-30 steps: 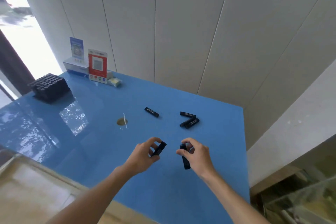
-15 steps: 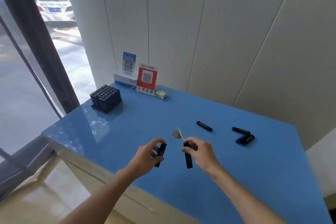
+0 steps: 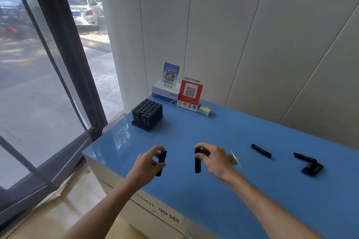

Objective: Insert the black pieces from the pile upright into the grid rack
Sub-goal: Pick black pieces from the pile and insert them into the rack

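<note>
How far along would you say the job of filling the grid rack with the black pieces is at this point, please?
Mostly done, it seems: the grid rack at the table's far left corner looks nearly full of upright pieces, though free slots cannot be made out. In hand: the left hand and right hand each hold one black piece. Left: a single piece and a small pile lying on the table to the right.

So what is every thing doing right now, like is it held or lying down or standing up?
Left hand: grips one black piece.
Right hand: pinches another black piece, hanging down.
Grid rack: full of upright pieces.
Loose pieces: lying flat on blue table.
Red sign: standing.
</note>
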A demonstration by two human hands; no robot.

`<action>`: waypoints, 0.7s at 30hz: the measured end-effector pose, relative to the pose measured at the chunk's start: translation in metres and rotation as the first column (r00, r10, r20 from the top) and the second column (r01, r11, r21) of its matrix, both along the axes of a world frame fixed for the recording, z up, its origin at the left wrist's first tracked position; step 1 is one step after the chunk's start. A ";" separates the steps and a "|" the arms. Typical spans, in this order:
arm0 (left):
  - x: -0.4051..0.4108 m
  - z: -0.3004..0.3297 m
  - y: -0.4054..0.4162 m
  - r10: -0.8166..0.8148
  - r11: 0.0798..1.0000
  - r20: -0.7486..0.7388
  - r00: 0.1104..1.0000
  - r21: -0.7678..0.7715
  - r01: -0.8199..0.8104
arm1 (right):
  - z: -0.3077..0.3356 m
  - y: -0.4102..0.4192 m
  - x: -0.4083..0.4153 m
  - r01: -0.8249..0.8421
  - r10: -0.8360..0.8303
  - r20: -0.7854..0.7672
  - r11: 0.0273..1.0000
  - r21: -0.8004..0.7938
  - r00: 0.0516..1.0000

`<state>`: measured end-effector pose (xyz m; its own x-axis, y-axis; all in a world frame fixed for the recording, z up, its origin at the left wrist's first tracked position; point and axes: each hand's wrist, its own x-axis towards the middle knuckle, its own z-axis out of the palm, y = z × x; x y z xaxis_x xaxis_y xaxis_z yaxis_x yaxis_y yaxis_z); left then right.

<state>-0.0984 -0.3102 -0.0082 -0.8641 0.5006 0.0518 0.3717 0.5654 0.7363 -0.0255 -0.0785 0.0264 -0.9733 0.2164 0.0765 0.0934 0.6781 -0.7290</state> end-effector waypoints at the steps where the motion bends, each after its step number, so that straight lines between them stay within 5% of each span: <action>1: -0.008 0.000 -0.005 0.012 1.000 0.000 1.000 0.005 -0.012 | -0.001 -0.003 -0.011 -0.011 0.011 -0.002 1.000 -0.007 1.000; 21: -0.187 -0.013 -0.057 0.132 0.991 -0.066 0.989 0.014 -0.131 | -0.023 -0.067 -0.201 -0.092 0.089 -0.067 0.995 -0.034 0.994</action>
<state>-0.2851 -0.3676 -0.0208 -0.9169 0.3819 0.1157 0.3429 0.6057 0.7180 -0.2266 -0.1456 0.0035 -0.9822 0.1314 0.1344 -0.0158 0.6545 -0.7559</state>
